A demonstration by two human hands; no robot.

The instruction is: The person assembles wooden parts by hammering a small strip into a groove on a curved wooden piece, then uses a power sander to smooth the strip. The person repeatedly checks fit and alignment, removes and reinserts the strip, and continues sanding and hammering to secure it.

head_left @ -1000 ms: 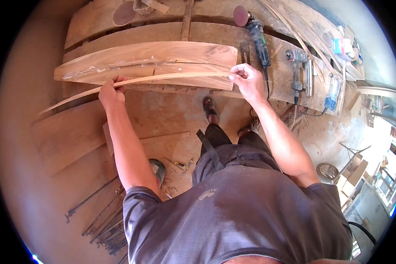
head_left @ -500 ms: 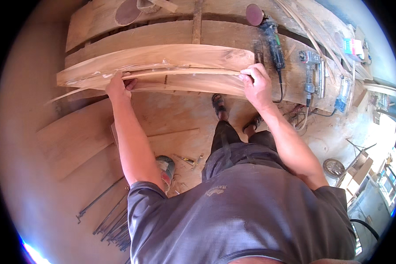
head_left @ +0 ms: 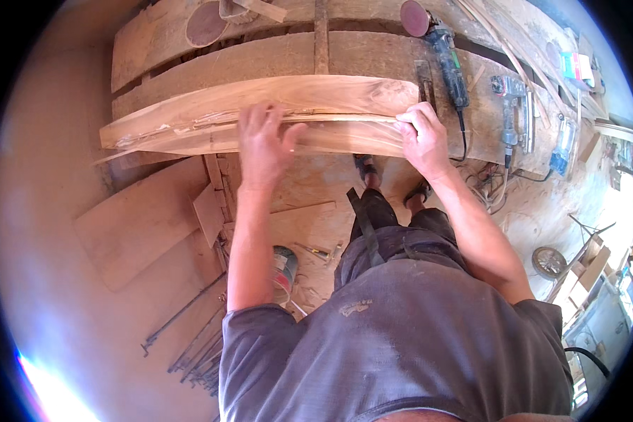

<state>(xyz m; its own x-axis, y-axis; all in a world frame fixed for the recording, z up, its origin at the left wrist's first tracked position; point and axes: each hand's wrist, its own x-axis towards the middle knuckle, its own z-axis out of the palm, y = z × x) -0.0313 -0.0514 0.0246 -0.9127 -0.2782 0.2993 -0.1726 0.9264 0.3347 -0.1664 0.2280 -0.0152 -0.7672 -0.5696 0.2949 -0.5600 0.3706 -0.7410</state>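
Pale wood strip (head_left: 330, 118), thin and long, lies along the near edge of a curved plank (head_left: 260, 105) on the counter (head_left: 471, 126) in the upper middle of the frame. Left hand (head_left: 260, 144) presses it with spread fingers; right hand (head_left: 422, 137) curls its grip over the strip's right end.

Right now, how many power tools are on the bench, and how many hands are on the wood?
Angle grinders with a sanding disc: 1
Other power tools, kind unclear: 2
Hands on the wooden plank: 2, the left hand and the right hand
Total: 5
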